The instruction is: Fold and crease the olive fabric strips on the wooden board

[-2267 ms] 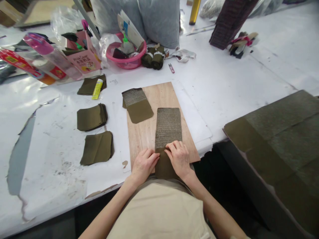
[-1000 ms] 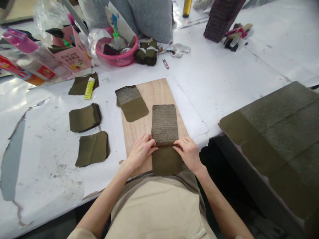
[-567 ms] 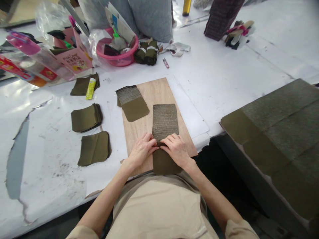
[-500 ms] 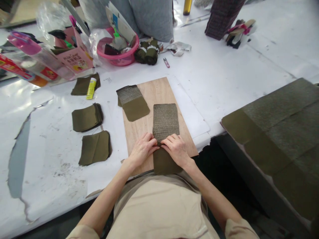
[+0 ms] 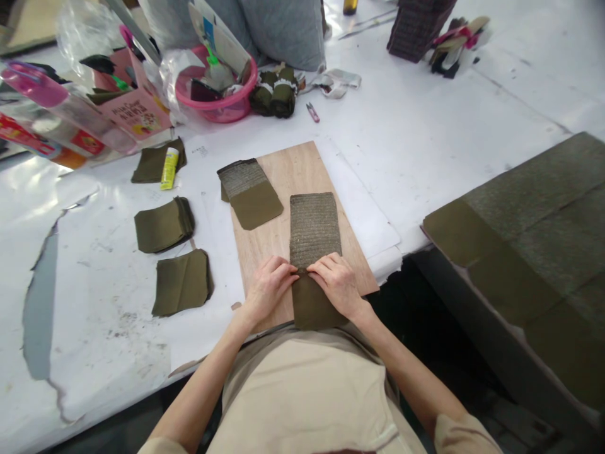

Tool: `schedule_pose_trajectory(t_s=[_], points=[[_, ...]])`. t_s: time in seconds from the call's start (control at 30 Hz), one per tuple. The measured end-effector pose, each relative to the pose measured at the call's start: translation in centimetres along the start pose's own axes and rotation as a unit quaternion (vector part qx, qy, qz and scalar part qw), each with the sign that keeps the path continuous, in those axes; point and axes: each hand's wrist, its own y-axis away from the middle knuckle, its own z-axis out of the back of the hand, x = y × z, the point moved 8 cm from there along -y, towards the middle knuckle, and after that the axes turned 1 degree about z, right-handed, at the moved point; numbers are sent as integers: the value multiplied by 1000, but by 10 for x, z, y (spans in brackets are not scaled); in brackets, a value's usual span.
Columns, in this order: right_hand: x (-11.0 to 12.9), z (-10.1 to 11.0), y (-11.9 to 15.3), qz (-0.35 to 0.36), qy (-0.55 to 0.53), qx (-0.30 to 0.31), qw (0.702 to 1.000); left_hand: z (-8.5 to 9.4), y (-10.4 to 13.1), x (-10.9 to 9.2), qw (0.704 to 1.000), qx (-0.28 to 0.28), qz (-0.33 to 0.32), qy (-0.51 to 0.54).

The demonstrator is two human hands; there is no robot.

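Note:
A fanned stack of olive fabric pieces [image 5: 315, 227] lies on a wooden board [image 5: 288, 173] at the table's front edge. Its far part shows many stepped edges; the near part is a plain olive piece. My left hand [image 5: 269, 287] and my right hand [image 5: 336, 282] rest side by side on the stack, fingertips meeting at the line where the stepped edges end. The fingers press or pinch the top piece's edge. A second, smaller fanned stack [image 5: 248, 192] lies on the board's far left corner.
Two piles of olive pieces [image 5: 164, 224] [image 5: 182, 282] and a yellow glue stick [image 5: 169, 168] lie left of the board. A pink bowl [image 5: 217, 104], pink box [image 5: 127, 107] and small snips [image 5: 312, 112] sit behind. A large olive sheet stack [image 5: 520, 221] fills the right.
About a second ago my hands were apart at the stack's side edges; they have come together at its middle line. The view has shifted slightly.

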Motion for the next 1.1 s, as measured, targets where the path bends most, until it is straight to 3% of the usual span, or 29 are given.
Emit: schedule_pose_trajectory(t_s=[0.27,1.1], points=[[1,2,1,8,5,-9,1000,-2,4,7,999,-18,25,31],[0,-5,4,9,9,15,1000,-16,17,0,993,19,-88,-82]])
